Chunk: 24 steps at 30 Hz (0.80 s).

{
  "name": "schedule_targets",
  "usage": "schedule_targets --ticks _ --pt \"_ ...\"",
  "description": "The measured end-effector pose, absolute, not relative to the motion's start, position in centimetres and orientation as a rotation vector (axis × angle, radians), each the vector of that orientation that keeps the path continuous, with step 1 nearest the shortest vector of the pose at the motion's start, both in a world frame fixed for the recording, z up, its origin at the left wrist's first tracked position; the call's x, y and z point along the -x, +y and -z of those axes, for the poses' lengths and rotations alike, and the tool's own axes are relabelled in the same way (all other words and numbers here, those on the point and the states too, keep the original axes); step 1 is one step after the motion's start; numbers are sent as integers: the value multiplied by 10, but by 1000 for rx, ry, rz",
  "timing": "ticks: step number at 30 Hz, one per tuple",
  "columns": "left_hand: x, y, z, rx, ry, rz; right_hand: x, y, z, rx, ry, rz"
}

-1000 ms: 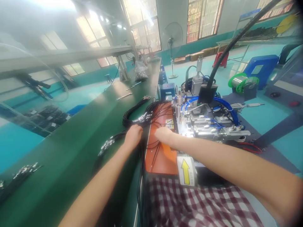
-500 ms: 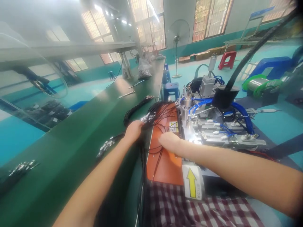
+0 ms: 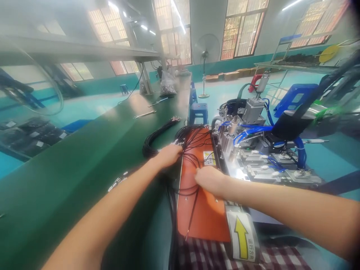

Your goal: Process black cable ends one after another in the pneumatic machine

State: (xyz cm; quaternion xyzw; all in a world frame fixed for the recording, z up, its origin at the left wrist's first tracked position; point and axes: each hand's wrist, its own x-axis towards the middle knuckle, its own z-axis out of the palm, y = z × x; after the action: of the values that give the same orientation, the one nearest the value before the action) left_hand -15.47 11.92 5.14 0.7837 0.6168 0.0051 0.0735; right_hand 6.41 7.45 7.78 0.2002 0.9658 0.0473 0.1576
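Note:
My left hand (image 3: 170, 154) is closed at the near edge of a bundle of thin black cables (image 3: 194, 131), gripping cable ends with silvery terminals beside its fingertips. My right hand (image 3: 210, 180) hovers over the orange plate (image 3: 204, 221), its fingers pinched on a looped black cable (image 3: 187, 193) that curves across the plate; the exact grip is hidden by the hand. One stripped cable end (image 3: 187, 234) lies low on the plate. Beyond my left hand, a bent bundle of black cables (image 3: 150, 140) rests on the green table (image 3: 92, 165).
Right of the plate stands a machine (image 3: 258, 161) with metal slides and blue air hoses. A yellow-arrow label (image 3: 242, 238) sits at the plate's near corner. Another bundle of terminals (image 3: 118, 181), a wrench (image 3: 144, 114) and a bag of small parts (image 3: 168, 88) are on the table.
The camera view has turned and shifted, so the machine looks nearer. My left hand has moved right, closer to the plate's edge. My right hand stays over the plate with the cable loop.

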Motion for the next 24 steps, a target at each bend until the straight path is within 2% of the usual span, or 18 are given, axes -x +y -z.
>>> schedule_targets --ticks 4,11,20,24 --pt "161 128 -59 -2256 1772 67 -62 75 -79 -516 2709 -125" --pt "139 131 -47 -2204 1890 47 -60 73 -82 -533 2685 -146" --pt "162 130 -66 -1718 2276 -327 -59 81 -77 -511 2697 -111" --pt "183 121 -67 -1363 2279 -529 -59 80 -74 -546 2713 -68"
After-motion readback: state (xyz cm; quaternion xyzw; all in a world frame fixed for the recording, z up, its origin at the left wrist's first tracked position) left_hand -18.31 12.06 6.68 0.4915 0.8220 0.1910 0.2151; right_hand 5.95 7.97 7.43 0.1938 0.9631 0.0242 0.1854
